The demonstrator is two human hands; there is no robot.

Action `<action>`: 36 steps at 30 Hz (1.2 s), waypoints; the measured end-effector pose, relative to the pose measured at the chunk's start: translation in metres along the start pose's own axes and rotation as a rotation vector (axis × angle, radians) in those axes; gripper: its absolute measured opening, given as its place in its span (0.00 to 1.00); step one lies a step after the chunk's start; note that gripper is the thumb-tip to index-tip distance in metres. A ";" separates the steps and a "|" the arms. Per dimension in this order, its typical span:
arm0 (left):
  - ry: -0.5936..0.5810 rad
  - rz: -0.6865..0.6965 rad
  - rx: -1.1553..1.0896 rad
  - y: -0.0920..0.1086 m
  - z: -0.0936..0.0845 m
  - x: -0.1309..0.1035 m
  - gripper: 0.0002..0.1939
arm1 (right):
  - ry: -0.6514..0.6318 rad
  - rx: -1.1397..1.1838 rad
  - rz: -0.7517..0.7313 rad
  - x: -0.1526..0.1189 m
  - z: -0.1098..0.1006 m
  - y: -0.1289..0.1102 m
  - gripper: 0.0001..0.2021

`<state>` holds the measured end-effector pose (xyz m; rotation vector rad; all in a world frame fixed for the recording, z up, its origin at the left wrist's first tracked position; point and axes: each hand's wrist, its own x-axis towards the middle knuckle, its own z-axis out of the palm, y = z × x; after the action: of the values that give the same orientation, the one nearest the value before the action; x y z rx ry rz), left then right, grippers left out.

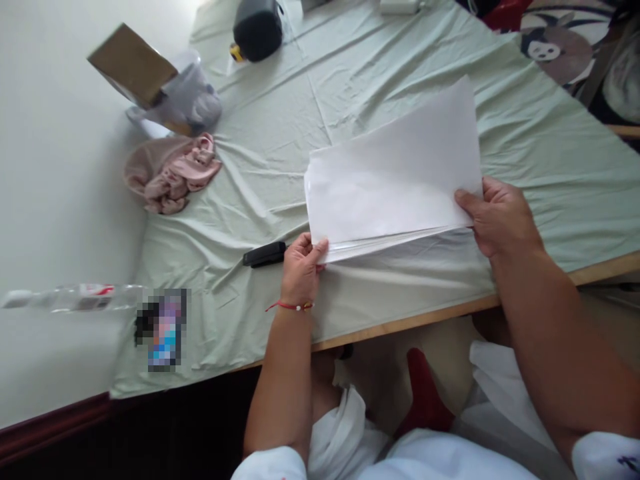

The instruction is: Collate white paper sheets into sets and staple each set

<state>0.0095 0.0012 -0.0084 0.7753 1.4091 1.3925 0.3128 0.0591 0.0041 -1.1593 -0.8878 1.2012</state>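
A stack of white paper sheets is held above the cloth-covered table, its edges slightly fanned along the near and left sides. My left hand, with a red string bracelet at the wrist, pinches the near left corner, thumb on top. At the right edge my right hand grips the stack, its thumb on the top sheet and the fingers hidden beneath. A black stapler-like object lies on the cloth just left of my left hand.
On the pale green cloth at the left are a clear bottle, a pixelated item, pink fabric and a plastic bag by a brown box. A black case stands at the back. The table's wooden edge runs nearest me.
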 end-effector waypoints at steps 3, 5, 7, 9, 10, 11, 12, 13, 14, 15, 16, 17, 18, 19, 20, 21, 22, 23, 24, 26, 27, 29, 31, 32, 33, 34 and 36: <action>0.025 0.018 0.015 -0.004 0.000 0.001 0.27 | -0.004 0.019 0.011 0.000 0.000 0.000 0.09; 0.049 0.018 -0.010 -0.005 0.000 0.002 0.28 | -0.015 0.025 0.016 -0.001 0.001 0.000 0.09; 0.046 -0.008 -0.053 -0.002 0.002 0.002 0.29 | -0.011 0.028 0.026 0.000 0.002 0.000 0.08; 0.013 -0.032 -0.075 0.003 0.004 0.000 0.29 | 0.015 0.040 0.019 0.001 0.003 -0.001 0.08; -0.004 -0.035 -0.073 0.005 0.005 -0.002 0.29 | 0.035 0.050 0.008 0.001 0.003 -0.001 0.08; -0.014 -0.034 -0.065 0.008 0.005 -0.003 0.29 | 0.051 0.060 -0.003 0.002 0.003 -0.001 0.08; -0.017 -0.034 -0.051 0.010 0.005 -0.005 0.30 | 0.060 0.067 -0.010 0.002 0.003 -0.001 0.08; -0.014 -0.034 -0.034 0.012 0.005 -0.006 0.31 | 0.063 0.069 -0.011 0.003 0.003 -0.001 0.08; 0.000 -0.036 -0.018 0.012 0.005 -0.006 0.32 | 0.061 0.066 -0.009 0.003 0.003 0.000 0.08; 0.019 -0.041 -0.004 0.012 0.005 -0.006 0.34 | 0.058 0.063 -0.005 0.003 0.003 0.001 0.08; 0.038 -0.048 0.004 0.011 0.005 -0.006 0.34 | 0.052 0.062 -0.002 0.003 0.004 0.001 0.09; 0.049 -0.057 0.007 0.011 0.004 -0.005 0.34 | 0.047 0.066 0.000 0.003 0.004 0.002 0.09; 0.055 -0.060 0.005 0.010 0.004 -0.005 0.34 | 0.045 0.075 0.000 0.003 0.004 0.002 0.09; 0.054 -0.058 -0.002 0.009 0.004 -0.004 0.33 | 0.046 0.086 0.003 0.003 0.005 0.002 0.09; 0.045 -0.051 -0.014 0.008 0.003 -0.004 0.32 | 0.050 0.094 0.007 0.003 0.005 0.002 0.09; 0.030 -0.040 -0.028 0.008 0.002 -0.003 0.31 | 0.058 0.099 0.009 0.003 0.005 0.002 0.09; 0.012 -0.026 -0.038 0.008 0.002 -0.003 0.30 | 0.066 0.100 0.007 0.004 0.005 0.002 0.09; -0.002 -0.012 -0.041 0.008 0.001 -0.004 0.30 | 0.074 0.101 0.005 0.004 0.005 0.002 0.08; -0.007 0.000 -0.040 0.009 0.000 -0.004 0.29 | 0.076 0.100 0.003 0.005 0.005 0.002 0.08; 0.009 0.010 -0.030 0.010 0.000 -0.004 0.30 | 0.064 0.100 0.006 0.005 0.005 0.003 0.08; 0.025 0.005 -0.029 0.010 -0.001 -0.004 0.29 | 0.054 0.100 0.013 0.005 0.005 0.003 0.08; 0.056 -0.027 -0.044 0.009 0.000 -0.004 0.28 | 0.035 0.098 0.031 0.004 0.005 0.003 0.08; 0.077 -0.053 -0.084 0.009 0.000 -0.002 0.25 | 0.027 0.099 0.047 0.003 0.005 0.002 0.08; 0.079 -0.056 -0.113 0.008 0.001 -0.001 0.23 | 0.022 0.099 0.052 0.003 0.005 0.002 0.08; 0.073 -0.054 -0.143 0.008 0.001 0.000 0.23 | 0.014 0.100 0.056 0.002 0.005 0.001 0.09; 0.057 -0.050 -0.171 0.008 0.000 0.001 0.24 | 0.004 0.100 0.058 0.002 0.004 0.000 0.10; 0.021 -0.038 -0.208 0.007 -0.001 0.002 0.25 | -0.027 0.092 0.071 0.000 0.004 -0.001 0.12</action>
<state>0.0071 0.0035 -0.0023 0.5979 1.2643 1.4936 0.3093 0.0599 0.0060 -1.1104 -0.8088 1.3049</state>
